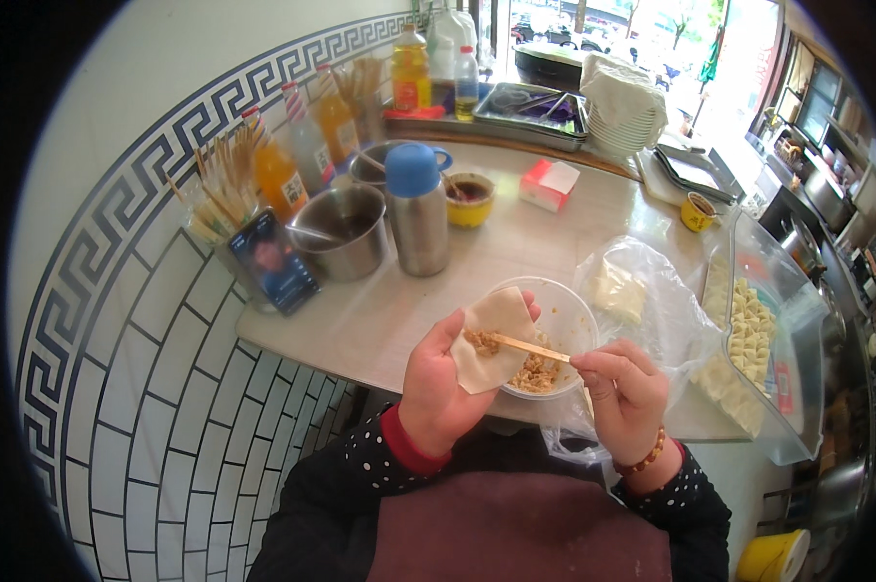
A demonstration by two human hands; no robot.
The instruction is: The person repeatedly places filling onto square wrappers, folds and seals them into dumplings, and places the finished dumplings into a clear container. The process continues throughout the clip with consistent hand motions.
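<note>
A flat dough wrapper [497, 320] lies across the palm of my left hand [438, 393], its thumb along the near edge. On the wrapper sits a dab of minced filling [481, 343]. My right hand [623, 393] pinches a thin wooden stick [536, 348], whose tip touches that filling. Partly behind the wrapper, a round white plastic bowl [587, 320] holds more of the filling. To its right, a stack of pale wrappers [619, 292] rests in a clear plastic bag [670, 320].
A clear plastic bin [801, 320] at the right contains rows of folded dumplings [749, 338]. Across the table stand a steel bottle with blue cap [419, 225], a steel pot [343, 254], a yellow bowl [473, 207] and a red-white box [549, 185]. A phone [276, 265] leans at the left.
</note>
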